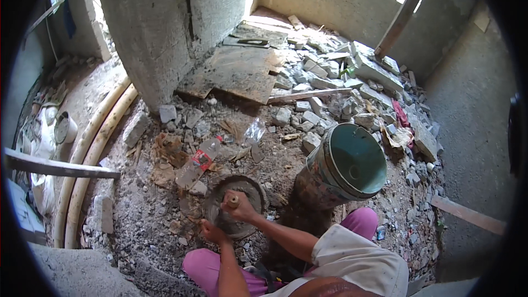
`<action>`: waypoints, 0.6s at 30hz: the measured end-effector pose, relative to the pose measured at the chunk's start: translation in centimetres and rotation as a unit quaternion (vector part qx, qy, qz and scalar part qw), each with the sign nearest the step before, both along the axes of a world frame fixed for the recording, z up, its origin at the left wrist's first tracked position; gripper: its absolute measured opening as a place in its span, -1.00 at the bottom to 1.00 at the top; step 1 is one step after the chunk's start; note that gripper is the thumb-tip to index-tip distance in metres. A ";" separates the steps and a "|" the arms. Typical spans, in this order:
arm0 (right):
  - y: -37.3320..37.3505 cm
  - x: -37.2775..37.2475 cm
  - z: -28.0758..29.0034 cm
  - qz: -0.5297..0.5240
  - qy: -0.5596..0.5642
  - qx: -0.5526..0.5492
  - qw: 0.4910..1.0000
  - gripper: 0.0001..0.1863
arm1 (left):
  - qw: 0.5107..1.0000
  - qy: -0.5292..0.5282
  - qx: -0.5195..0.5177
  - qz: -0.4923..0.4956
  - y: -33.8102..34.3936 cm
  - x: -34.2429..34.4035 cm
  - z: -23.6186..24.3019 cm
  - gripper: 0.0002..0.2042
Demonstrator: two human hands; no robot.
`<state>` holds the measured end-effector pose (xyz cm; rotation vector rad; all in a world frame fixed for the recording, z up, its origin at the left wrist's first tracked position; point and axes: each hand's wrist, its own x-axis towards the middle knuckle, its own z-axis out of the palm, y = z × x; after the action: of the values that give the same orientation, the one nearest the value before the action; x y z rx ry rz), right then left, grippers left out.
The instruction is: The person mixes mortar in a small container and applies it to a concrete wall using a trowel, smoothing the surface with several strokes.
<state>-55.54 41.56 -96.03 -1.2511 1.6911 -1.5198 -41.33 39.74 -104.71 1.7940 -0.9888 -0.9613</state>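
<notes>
A shallow round basin (261,190) with wet grey mix in it sits on the rubble floor in front of me. Over the basin, my right hand (242,208) is closed round the light wooden handle (235,202) of a tool, whose working end is hidden under the hand. My left hand (212,232) is closed at the near left edge of the basin and appears to grip its rim. Just beyond lies a clear plastic bottle (190,171) with a red label and red cap. To the right of the basin a large, stained bucket (324,179) with a green inside leans slightly.
Broken concrete blocks (313,69) are heaped at the far right, with a timber post (404,14) rising there. A worn board (236,71) lies beside the concrete column (146,27). Two curved pipes (82,170) and a plank end (60,168) are at left.
</notes>
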 end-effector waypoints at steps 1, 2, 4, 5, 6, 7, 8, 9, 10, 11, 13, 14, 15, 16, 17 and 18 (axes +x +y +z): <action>0.6 -0.7 1.4 0.022 -0.020 -0.036 0.999 -0.83 | 1.000 0.015 -0.008 -0.011 0.5 -0.1 -0.3 -0.50; 1.3 -1.2 2.3 0.042 -0.043 -0.068 0.996 -0.84 | 0.999 0.028 -0.011 -0.023 1.2 0.1 -0.8 -0.49; 1.6 -3.2 4.7 0.025 -0.116 -0.070 0.990 -0.84 | 0.998 0.053 0.025 -0.023 1.5 -0.1 -0.9 -0.50; 0.7 -3.8 6.5 0.019 -0.190 -0.093 0.977 -0.83 | 0.998 0.055 0.005 0.012 0.8 0.0 -1.4 -0.49; 0.5 -4.5 8.2 0.026 -0.187 -0.094 0.977 -0.83 | 0.997 0.055 -0.012 0.046 0.5 0.1 -1.7 -0.49; 0.9 -5.3 9.4 -0.013 -0.197 -0.059 0.978 -0.83 | 0.997 0.055 -0.010 0.047 0.5 0.3 -1.7 -0.49; 1.0 -5.5 9.9 -0.050 -0.208 -0.024 0.977 -0.83 | 0.998 0.053 0.011 0.023 0.6 0.8 -1.6 -0.47; 1.1 -5.3 9.3 -0.076 -0.186 0.009 0.980 -0.86 | 0.998 0.053 0.032 -0.007 0.8 0.9 -1.4 -0.46; 1.4 -5.2 7.2 -0.083 -0.180 0.010 0.980 -0.86 | 0.998 0.059 0.035 -0.014 1.2 0.2 -1.1 -0.46; 1.5 -5.2 3.6 -0.119 -0.085 0.028 0.989 -0.88 | 0.993 0.093 0.068 -0.006 1.9 -0.9 -0.9 -0.44; -1.0 -4.0 1.4 -0.172 0.007 0.049 0.984 -0.84 | 0.989 0.121 0.087 0.010 1.5 -0.9 -1.9 -0.43; -2.7 -3.5 2.1 -0.165 0.002 0.038 0.986 -0.84 | 0.992 0.113 0.049 0.005 0.7 -0.4 -3.2 -0.42; -5.0 -2.5 4.4 -0.146 -0.042 -0.003 0.988 -0.84 | 0.995 0.097 0.011 0.007 -0.2 1.1 -4.3 -0.42; -5.6 -2.4 5.6 -0.136 -0.078 -0.028 0.987 -0.83 | 0.996 0.092 0.016 0.012 0.1 1.4 -4.3 -0.42; -5.7 -2.5 6.1 -0.139 -0.076 -0.016 0.987 -0.83 | 0.996 0.076 0.042 0.006 0.7 0.9 -3.7 -0.43; -6.2 -2.5 6.8 -0.140 -0.077 -0.036 0.986 -0.81 | 0.996 0.062 0.062 -0.001 1.0 0.5 -2.9 -0.43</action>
<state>-58.00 35.39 -89.21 -0.9292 1.7796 -1.8054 -40.81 40.76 -107.57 1.8106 -0.8698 -1.1421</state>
